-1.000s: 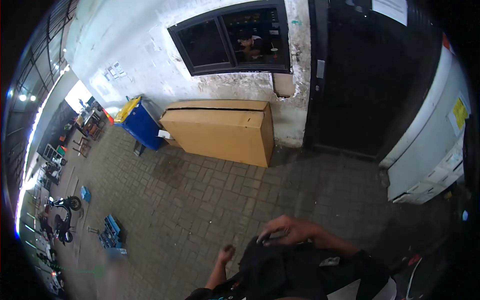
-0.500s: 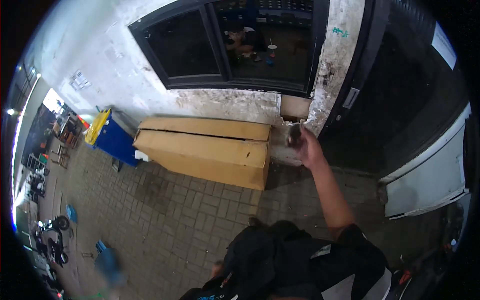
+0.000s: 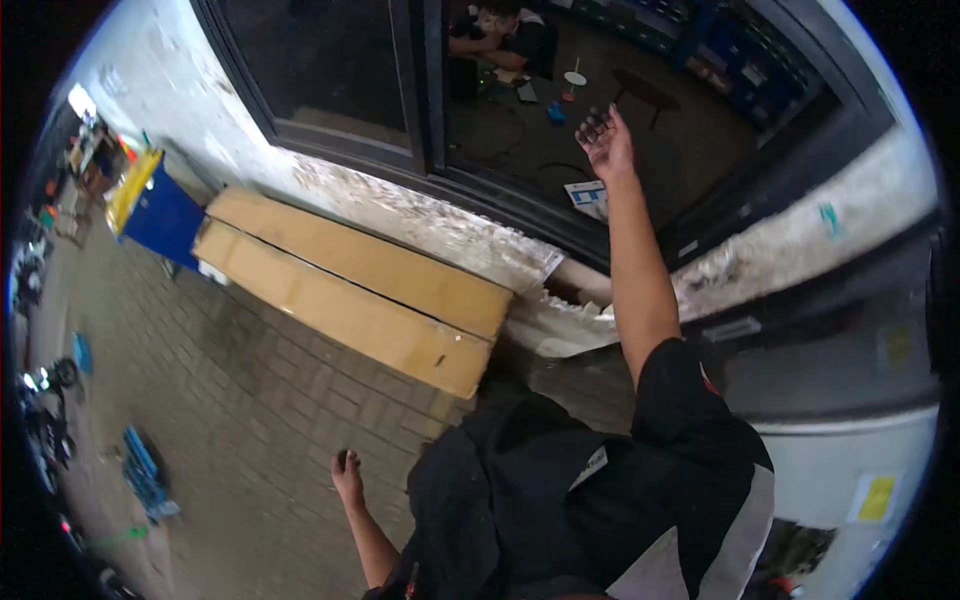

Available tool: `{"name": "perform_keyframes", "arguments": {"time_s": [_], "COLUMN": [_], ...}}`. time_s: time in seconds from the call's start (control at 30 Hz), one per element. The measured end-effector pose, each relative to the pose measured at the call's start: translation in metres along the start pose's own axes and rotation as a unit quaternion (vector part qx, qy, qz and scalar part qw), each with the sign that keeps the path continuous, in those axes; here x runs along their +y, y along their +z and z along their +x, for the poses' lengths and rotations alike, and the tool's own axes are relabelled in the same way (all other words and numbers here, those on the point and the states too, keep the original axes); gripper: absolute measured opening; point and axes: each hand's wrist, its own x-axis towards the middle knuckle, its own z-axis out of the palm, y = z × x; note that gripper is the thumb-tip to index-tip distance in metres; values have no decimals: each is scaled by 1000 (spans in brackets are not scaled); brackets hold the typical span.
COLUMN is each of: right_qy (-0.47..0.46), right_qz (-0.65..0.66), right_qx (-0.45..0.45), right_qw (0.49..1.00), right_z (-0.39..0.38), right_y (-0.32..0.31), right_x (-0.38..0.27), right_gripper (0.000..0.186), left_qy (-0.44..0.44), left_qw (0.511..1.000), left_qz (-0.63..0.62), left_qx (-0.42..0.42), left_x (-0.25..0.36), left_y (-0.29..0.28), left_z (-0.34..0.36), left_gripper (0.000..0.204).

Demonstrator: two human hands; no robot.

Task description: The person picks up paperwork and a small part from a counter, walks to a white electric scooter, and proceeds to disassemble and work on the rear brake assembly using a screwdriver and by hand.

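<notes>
My right hand [image 3: 607, 145] is raised in front of the dark sliding window [image 3: 330, 75], fingers apart and slightly bent, tips darkened, holding nothing visible. Whether it touches the glass I cannot tell. Low at my left side, over the brick paving [image 3: 290, 400], my left hand [image 3: 347, 477] has curled fingers; whatever they hold, if anything, is too small to make out. Below the window, a long cardboard box [image 3: 340, 295] lies along the stained wall, near a broken hole [image 3: 578, 285] in the plaster.
A blue bin [image 3: 165, 220] with a yellow lid is left of the box. A blue toolbox [image 3: 143, 472] sits on the paving; scooters [image 3: 50, 410] line the far left. A dark door [image 3: 810, 365] and pale cabinet [image 3: 840, 480] are at right. Behind the glass a person [image 3: 505, 45] sits.
I am closer to the window and the view has tilted. My right hand has risen from near my body to the glass, its fingers spreading. My left hand has come back into sight.
</notes>
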Motion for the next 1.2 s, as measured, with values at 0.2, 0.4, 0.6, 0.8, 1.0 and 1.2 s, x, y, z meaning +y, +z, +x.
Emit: {"name": "perform_keyframes", "arguments": {"time_s": [0.2, 0.4, 0.6, 0.8, 1.0, 1.2], "right_qy": [96, 197, 318, 210, 17, 199], "right_qz": [-269, -595, -775, -794, -773, -783], "right_qx": [149, 49, -15, 63, 74, 254], "right_qw": [946, 777, 546, 567, 630, 531], "right_z": [131, 162, 150, 103, 177, 104], "right_y": [-142, -273, -388, -383, -486, -423], "right_x": [63, 96, 78, 112, 68, 99], "right_gripper": [42, 53, 65, 68, 42, 67], "left_qy": [-331, -361, -354, -337, -318, -314], "left_qw": [943, 931, 931, 938, 941, 945], "left_qz": [-34, -41, -85, -75, -113, -82], "left_qx": [20, -33, -3, 35, 15, 48], "left_x": [-84, -91, -99, -100, -112, -107], "left_y": [151, 262, 309, 317, 334, 321], "left_z": [-160, -294, -326, -335, -331, -339], "left_gripper": [33, 33, 33, 33, 33, 34]}}
